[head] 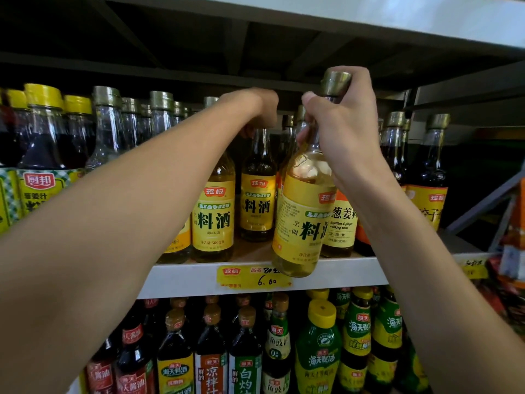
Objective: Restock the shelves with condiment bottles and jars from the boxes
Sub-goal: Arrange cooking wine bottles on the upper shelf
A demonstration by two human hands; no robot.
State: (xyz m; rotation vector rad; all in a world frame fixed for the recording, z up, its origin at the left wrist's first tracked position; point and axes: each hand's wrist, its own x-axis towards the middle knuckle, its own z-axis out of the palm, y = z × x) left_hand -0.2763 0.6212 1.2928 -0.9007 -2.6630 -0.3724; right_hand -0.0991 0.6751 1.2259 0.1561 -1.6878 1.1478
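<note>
Right hand [345, 129] clamped on tilted cooking-wine bottle [304, 211] neck; left hand [254, 109] closed over shelved bottle [258, 191] top.

Bottle-crowded white shelf [199, 275], yellow price tag [252, 277]

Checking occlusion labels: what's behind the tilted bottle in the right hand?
Behind the tilted cooking wine bottle in the right hand stands a scallion and ginger cooking wine bottle on the shelf. Its neck and left side are covered.
</note>
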